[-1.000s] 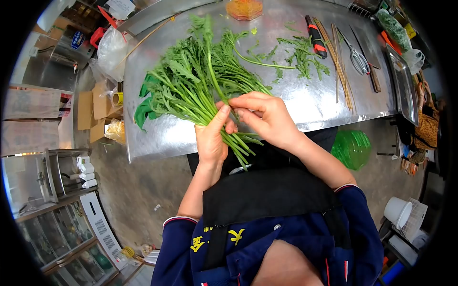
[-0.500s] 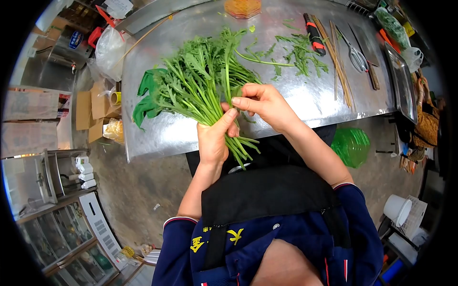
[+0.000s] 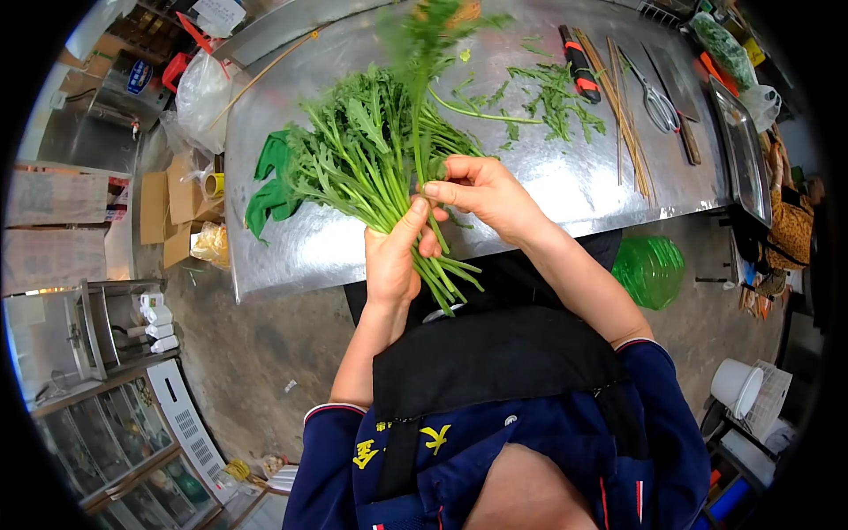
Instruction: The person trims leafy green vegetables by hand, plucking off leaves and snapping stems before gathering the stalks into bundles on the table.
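A bunch of chrysanthemum greens (image 3: pixel 362 141) is gripped around its stems by my left hand (image 3: pixel 395 256), with the cut stem ends sticking out below toward me. My right hand (image 3: pixel 490 196) pinches one chrysanthemum stalk (image 3: pixel 418 124) between thumb and forefinger, close beside the left thumb. That stalk stands up above the bunch, its leafy top blurred by motion. More stems (image 3: pixel 455 134) lie on the table behind the bunch. Torn leaves (image 3: pixel 556 102) are scattered to the right, along with one long loose stem. A green glove or cloth (image 3: pixel 272 181) lies left of the bunch.
On the metal table (image 3: pixel 309 256) lie a black-and-red tool (image 3: pixel 579 64), thin sticks (image 3: pixel 623 115), scissors (image 3: pixel 658 106), a cleaver (image 3: pixel 687 132) and a metal tray (image 3: pixel 740 150). A green plastic bottle (image 3: pixel 649 272) stands below the edge. Cardboard boxes (image 3: pixel 172 208) sit at left.
The single stalk in my right hand has swung upright, its leaves now high above the bunch. Both hands stay nearly in place, the right one slightly further left.
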